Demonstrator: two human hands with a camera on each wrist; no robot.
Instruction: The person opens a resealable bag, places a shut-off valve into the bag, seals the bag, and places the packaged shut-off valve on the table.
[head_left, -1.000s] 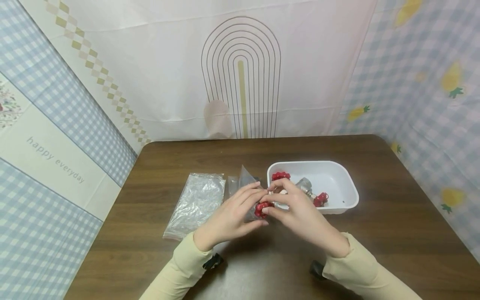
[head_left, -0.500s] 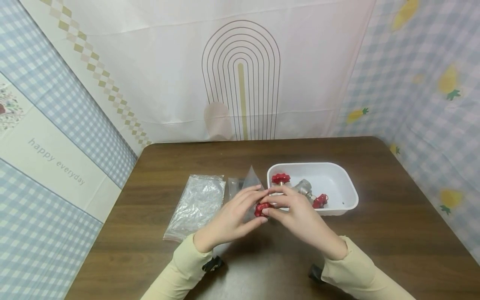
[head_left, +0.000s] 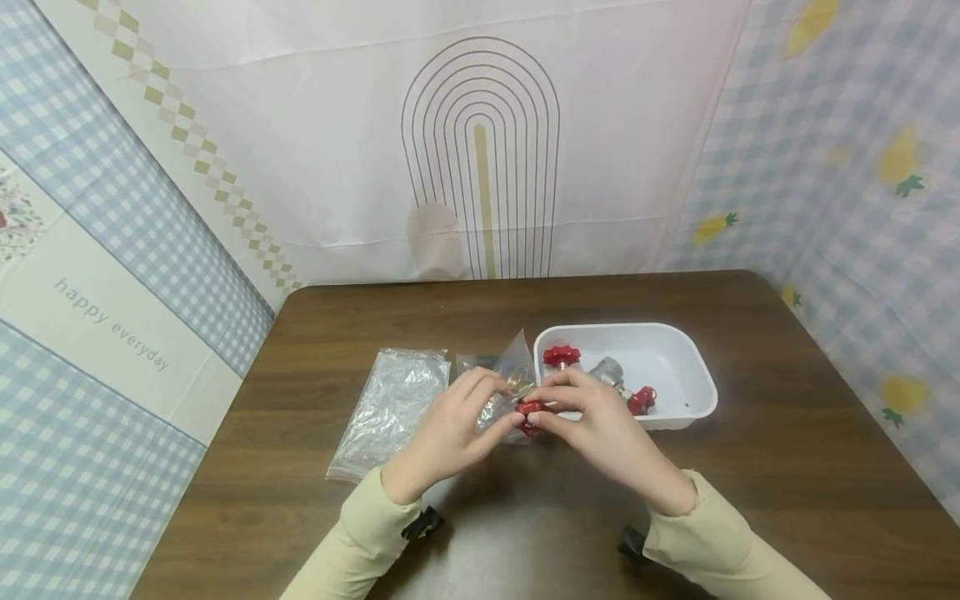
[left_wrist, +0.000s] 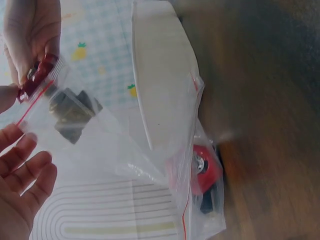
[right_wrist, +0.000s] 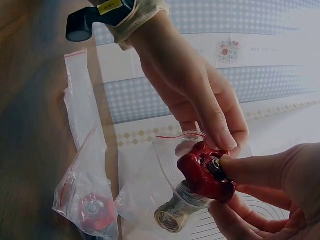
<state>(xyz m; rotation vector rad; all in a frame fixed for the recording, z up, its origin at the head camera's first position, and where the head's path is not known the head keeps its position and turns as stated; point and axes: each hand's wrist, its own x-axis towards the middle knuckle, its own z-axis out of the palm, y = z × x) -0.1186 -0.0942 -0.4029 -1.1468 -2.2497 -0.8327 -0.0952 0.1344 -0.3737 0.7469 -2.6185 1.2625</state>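
Note:
A gate valve with a red handwheel (right_wrist: 205, 172) and a threaded brass body (right_wrist: 172, 215) is between both hands. Its body sits inside a clear zip bag (left_wrist: 115, 135), while the handwheel sticks out at the bag's red-lined mouth. My right hand (head_left: 588, 412) grips the handwheel, thumb on the wheel's hub in the right wrist view. My left hand (head_left: 450, 425) holds the bag's mouth, its thumb against the handwheel; the other fingers spread loosely along the bag in the left wrist view. The exact pinch is partly hidden.
Right of the hands, a white tray (head_left: 678, 387) holds valves with a red handwheel (head_left: 562, 356) and a smaller red handle (head_left: 641, 400). A flat clear bag (head_left: 397, 408) lies at left on the brown table (head_left: 360, 317). Another bagged red-wheeled valve (left_wrist: 205, 167) lies nearby.
My left fingers have drawn back to the left, and the bag's raised corner has shifted right. The brass body now shows through the bag. My right hand keeps hold of the handwheel.

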